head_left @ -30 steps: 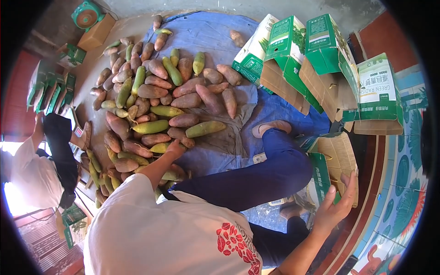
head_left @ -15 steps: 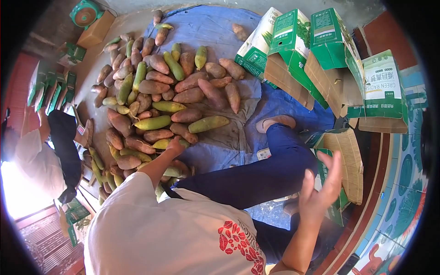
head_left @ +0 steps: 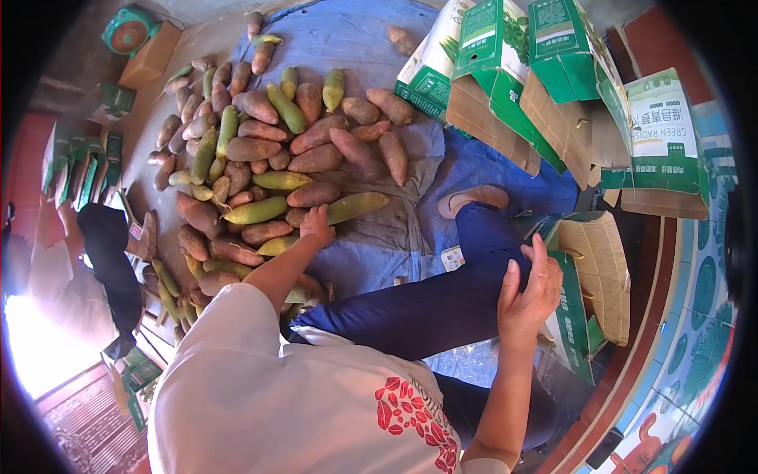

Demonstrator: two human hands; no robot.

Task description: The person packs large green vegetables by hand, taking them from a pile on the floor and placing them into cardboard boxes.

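Observation:
My left hand [head_left: 317,227] reaches into a heap of long roots on the blue sheet. Its fingers curl over the near end of a green radish [head_left: 359,207], which points right. Just beneath that hand are reddish-brown, soil-stained roots, partly covered, and another green radish [head_left: 278,246]. To the left lies a thick green radish [head_left: 257,210]. My right hand [head_left: 537,288] is raised, holding nothing, its fingers partly spread. Behind it stands an opened green and tan carton [head_left: 594,272], beside my bent knee.
Several green and white radish cartons [head_left: 493,47] stand at the upper right, flaps hanging. The blue sheet [head_left: 339,35] spreads under the heap. At far left another person [head_left: 71,276] is near more cartons. A green scale [head_left: 130,31] sits at the upper left.
My left hand has moved up from the lower roots to the end of the green radish. My right hand has lowered slightly and shifted left, its fingers less spread. The view has shifted a little.

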